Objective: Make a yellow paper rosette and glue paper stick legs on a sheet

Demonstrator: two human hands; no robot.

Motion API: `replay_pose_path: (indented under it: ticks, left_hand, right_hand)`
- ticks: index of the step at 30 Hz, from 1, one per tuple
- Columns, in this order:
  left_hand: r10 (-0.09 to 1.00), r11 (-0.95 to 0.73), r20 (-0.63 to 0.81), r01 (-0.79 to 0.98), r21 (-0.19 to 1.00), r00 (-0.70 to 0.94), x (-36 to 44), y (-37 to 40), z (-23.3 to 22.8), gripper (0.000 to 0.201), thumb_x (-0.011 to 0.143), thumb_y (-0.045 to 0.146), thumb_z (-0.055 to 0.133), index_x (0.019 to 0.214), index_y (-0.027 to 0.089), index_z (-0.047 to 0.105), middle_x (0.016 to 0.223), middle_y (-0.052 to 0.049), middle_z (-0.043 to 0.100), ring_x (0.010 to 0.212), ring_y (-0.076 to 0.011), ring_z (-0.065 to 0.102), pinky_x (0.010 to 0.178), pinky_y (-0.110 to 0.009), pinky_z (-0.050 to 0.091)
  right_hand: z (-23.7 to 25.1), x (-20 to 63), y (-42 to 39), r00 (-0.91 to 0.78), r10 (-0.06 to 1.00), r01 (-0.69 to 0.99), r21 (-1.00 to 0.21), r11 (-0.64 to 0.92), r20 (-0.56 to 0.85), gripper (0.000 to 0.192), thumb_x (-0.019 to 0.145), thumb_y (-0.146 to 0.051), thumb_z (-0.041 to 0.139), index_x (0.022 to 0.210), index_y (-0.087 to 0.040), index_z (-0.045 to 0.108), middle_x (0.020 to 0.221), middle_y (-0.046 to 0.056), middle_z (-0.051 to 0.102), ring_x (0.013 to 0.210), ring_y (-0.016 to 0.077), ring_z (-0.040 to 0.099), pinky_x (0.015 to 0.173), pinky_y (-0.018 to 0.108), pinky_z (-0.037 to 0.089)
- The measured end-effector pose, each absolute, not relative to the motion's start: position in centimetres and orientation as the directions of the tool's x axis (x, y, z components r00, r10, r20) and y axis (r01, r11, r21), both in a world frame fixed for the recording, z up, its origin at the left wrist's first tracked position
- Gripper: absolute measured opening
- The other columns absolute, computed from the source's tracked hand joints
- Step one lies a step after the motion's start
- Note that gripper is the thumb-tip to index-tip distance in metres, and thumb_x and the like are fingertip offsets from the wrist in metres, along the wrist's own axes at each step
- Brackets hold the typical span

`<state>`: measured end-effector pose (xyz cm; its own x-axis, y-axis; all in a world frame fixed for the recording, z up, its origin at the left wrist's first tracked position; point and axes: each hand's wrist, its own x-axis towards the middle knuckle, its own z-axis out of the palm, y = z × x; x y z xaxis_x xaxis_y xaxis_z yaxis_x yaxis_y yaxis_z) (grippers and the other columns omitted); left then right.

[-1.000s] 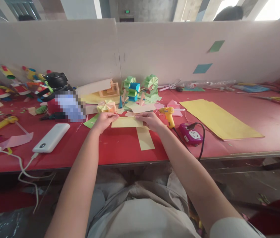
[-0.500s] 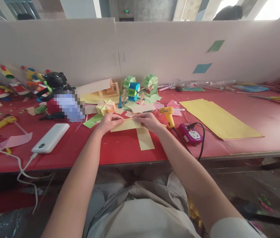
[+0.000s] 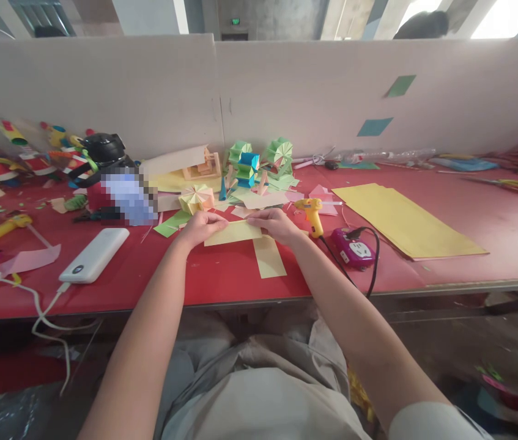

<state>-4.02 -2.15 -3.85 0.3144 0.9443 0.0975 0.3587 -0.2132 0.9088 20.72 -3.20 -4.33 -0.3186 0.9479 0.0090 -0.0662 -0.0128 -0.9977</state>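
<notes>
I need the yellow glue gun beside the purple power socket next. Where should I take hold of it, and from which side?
Probably by the handle of the glue gun, coming from above and the near side with the right hand, which is closest. It stands upright, nozzle pointing right, with its handle toward the table edge. Its cord trails to the power socket, so keep clear of that side.

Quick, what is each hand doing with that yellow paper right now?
Left hand: closed, pinching the yellow paper strip at its left end.
Right hand: closed, pinching its right end.
</notes>
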Motion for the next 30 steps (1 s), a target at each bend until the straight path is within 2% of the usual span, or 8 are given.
replay_pose_path:
  ticks: [6,10,15,19,26,30]
  left_hand:
    - [0.932,-0.257,0.116,0.398,0.881,0.344,-3.3,-2.6,-3.5,0.035,0.068,0.050,0.082,0.084,0.020,0.080,0.090,-0.008,0.079,0.089,-0.0261,0.071,0.081,-0.036,0.054]
    - [0.921,-0.292,0.144,0.395,0.871,0.363,-3.0,-2.8,-3.5,0.034,0.069,0.051,0.081,0.084,0.020,0.079,0.088,-0.007,0.079,0.086,-0.0249,0.071,0.078,-0.035,0.054]
    - [0.905,-0.319,0.159,0.381,0.868,0.395,-2.5,-3.0,-3.5,0.032,0.074,0.051,0.077,0.083,0.020,0.078,0.087,-0.007,0.078,0.084,-0.0236,0.071,0.077,-0.034,0.054]
    - [0.903,-0.294,0.140,0.345,0.892,0.407,-2.2,-2.9,-3.6,0.035,0.073,0.051,0.078,0.088,0.019,0.079,0.090,-0.008,0.079,0.087,-0.0248,0.072,0.079,-0.035,0.055]
    - [0.922,-0.272,0.140,0.348,0.897,0.361,-2.1,-2.8,-4.0,0.034,0.068,0.051,0.082,0.084,0.021,0.081,0.086,-0.007,0.079,0.086,-0.0264,0.073,0.078,-0.036,0.057]
    - [0.932,-0.236,0.112,0.342,0.910,0.344,-2.0,-2.7,-4.1,0.039,0.064,0.054,0.084,0.085,0.021,0.081,0.086,-0.008,0.079,0.086,-0.0273,0.073,0.078,-0.037,0.057]
  right_hand:
    - [-4.7,20.5,-3.1,-0.283,0.959,0.041,-0.998,0.039,0.026,0.038,0.062,-0.043,0.085,0.088,-0.015,0.081,0.072,0.005,0.071,0.058,0.0098,0.052,0.052,0.025,0.041]
    - [-4.8,20.2,-3.3,-0.290,0.955,0.042,-0.996,0.080,0.065,0.039,0.064,-0.046,0.084,0.088,-0.016,0.080,0.078,0.006,0.072,0.066,0.0137,0.059,0.059,0.027,0.045]
    - [-4.6,19.7,-3.5,-0.270,0.953,0.128,-0.976,0.176,0.137,0.038,0.066,-0.049,0.081,0.084,-0.016,0.080,0.080,0.005,0.071,0.069,0.0133,0.057,0.061,0.026,0.042]
    - [-4.4,19.5,-3.7,-0.276,0.947,0.132,-0.970,0.206,0.164,0.035,0.068,-0.047,0.080,0.084,-0.016,0.080,0.086,0.006,0.073,0.076,0.0150,0.060,0.066,0.027,0.044]
    - [-4.3,19.3,-3.9,-0.283,0.943,0.128,-0.967,0.220,0.177,0.029,0.069,-0.042,0.079,0.084,-0.018,0.080,0.088,0.006,0.074,0.080,0.0165,0.062,0.073,0.029,0.046]
    - [-4.3,19.2,-4.0,-0.281,0.944,0.140,-0.966,0.218,0.173,0.031,0.070,-0.045,0.079,0.084,-0.018,0.080,0.088,0.006,0.075,0.081,0.0168,0.063,0.072,0.028,0.047]
